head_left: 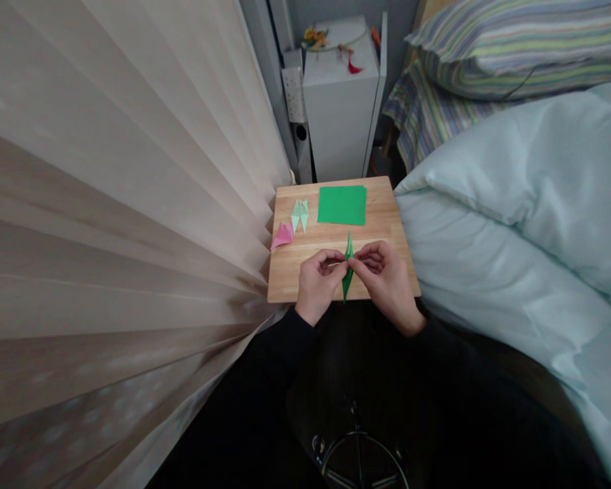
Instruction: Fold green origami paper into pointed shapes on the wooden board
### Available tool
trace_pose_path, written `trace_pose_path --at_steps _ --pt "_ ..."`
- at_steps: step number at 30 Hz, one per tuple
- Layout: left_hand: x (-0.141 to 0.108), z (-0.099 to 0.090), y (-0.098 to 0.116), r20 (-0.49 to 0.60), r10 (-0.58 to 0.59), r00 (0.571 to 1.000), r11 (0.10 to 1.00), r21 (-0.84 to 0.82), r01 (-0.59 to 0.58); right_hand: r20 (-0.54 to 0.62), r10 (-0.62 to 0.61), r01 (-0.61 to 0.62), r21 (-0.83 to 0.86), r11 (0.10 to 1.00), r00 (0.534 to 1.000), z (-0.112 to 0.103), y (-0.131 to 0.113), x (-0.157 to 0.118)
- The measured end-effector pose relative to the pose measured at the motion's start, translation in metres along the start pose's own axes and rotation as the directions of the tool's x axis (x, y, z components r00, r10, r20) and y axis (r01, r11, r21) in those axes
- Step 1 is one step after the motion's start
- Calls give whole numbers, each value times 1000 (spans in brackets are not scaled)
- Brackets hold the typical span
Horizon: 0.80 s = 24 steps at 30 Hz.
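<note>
A narrow folded green paper (347,284) stands on edge between my two hands, over the front part of the small wooden table (310,288). My left hand (318,282) pinches its left side with thumb and forefinger. From the other side, my right hand (385,275) pinches the same paper, its thumb at the middle. Beyond my hands lies a stack of green paper (341,205). To its left are a pale green folded paper piece (300,215) with two points and a pink folded paper piece (282,235) near the table's left edge.
A pleated curtain (183,204) hangs close along the table's left side. On the right, a bed with a light blue quilt (499,224) and striped pillow (529,41) borders it. Behind stands a white cabinet (339,115) with a red tassel (354,66) on top.
</note>
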<state>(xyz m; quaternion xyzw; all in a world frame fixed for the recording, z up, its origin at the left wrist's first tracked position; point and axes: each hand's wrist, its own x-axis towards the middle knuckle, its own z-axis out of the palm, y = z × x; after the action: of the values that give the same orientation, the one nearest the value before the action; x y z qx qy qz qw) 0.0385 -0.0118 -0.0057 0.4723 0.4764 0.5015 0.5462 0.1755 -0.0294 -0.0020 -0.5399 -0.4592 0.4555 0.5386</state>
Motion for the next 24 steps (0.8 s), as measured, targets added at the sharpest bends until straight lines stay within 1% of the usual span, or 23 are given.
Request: trace_pose_path --at_steps 4,7,14,20,24 --pt "0 0 2 10 3 1000 1000 3 -3 42 12 -13 18 1000 999 0 0 0" --pt "-1 1 2 17 5 1000 1000 11 -5 41 18 -18 15 1000 999 0 -2 1" --pt "0 1 -3 -23 13 1000 999 44 -12 1 7 -7 -50 999 1000 1 -2 0" --pt "1 1 -3 -35 39 999 997 71 -36 -26 47 -47 -1 999 999 2 1 1" --pt "2 0 -2 -34 49 998 997 68 -46 -30 57 -57 3 998 998 1 2 2"
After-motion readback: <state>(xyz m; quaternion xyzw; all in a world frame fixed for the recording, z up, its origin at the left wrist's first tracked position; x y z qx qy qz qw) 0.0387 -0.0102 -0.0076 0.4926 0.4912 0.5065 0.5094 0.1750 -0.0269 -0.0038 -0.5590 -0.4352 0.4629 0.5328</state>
